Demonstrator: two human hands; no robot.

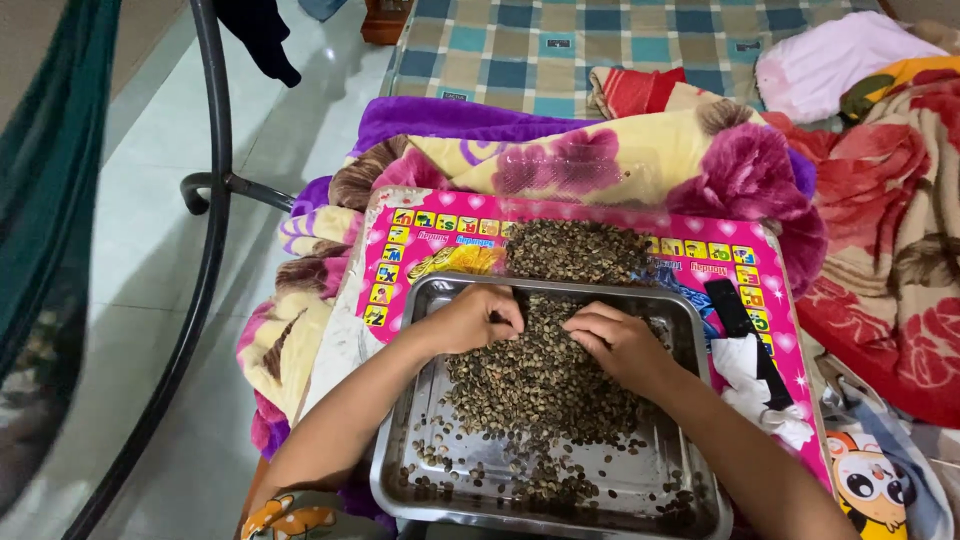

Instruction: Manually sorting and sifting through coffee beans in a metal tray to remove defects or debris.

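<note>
A metal tray (672, 320) lies in front of me, holding a heap of small dark seeds (545, 385). My left hand (468, 318) and my right hand (618, 342) both rest on the far end of the heap, fingers curled down into the seeds, close to each other. A second pile of the same seeds (578, 252) lies beyond the tray's far rim on a pink printed sheet (395, 262). Whether either hand grips seeds is hidden by the fingers.
The pink sheet lies on flowered blankets (620, 155). A black flat object (728, 306) and white paper (750, 365) sit to the right of the tray. A dark metal frame (212, 190) stands on the tiled floor at left. A checked mattress (620, 40) lies behind.
</note>
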